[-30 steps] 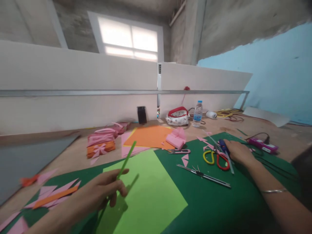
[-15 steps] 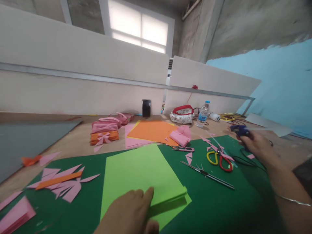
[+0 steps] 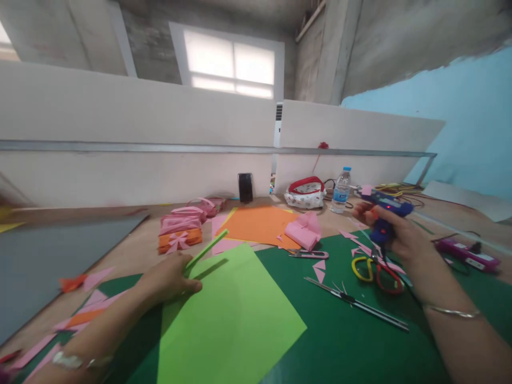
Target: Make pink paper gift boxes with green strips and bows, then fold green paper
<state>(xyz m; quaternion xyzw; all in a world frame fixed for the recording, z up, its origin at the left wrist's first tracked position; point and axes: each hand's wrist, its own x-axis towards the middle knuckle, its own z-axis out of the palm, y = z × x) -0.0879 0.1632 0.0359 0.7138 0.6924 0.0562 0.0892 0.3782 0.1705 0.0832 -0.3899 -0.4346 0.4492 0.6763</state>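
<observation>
Green cutting mat point(image 3: 360, 341) covers the near table, and on it lies a lime sheet point(image 3: 236, 314) with one corner pointing toward the viewer. The left hand point(image 3: 170, 277) rests at the sheet's left edge, fingers closed around the lower end of a thin green stick point(image 3: 207, 249) that slants up and away to the right above the sheet's far-left corner. To the right of the sheet a metal craft knife point(image 3: 356, 303) lies on the mat, and just beyond it are scissors point(image 3: 374, 269) with one yellow and one red handle. The right hand point(image 3: 396, 234) is raised above the scissors, clamped on the handle of a blue glue gun point(image 3: 382, 205) whose nozzle points left. Pink offcuts point(image 3: 320, 269) are scattered on the mat near the knife, and more pink and orange strips point(image 3: 76, 320) lie at the near left. Further back an orange sheet point(image 3: 260, 224) rests on the wood table point(image 3: 136, 248), with a pink folded piece point(image 3: 304, 232) at its right edge and a stack of pink and orange bows point(image 3: 178, 230) to its left. At the far wall stand a dark phone point(image 3: 245, 187), a white pouch point(image 3: 306, 194) with a red rim, its contents hidden, and a water bottle point(image 3: 341, 191) holding clear liquid. A magenta device point(image 3: 466, 256) lies at the right.
</observation>
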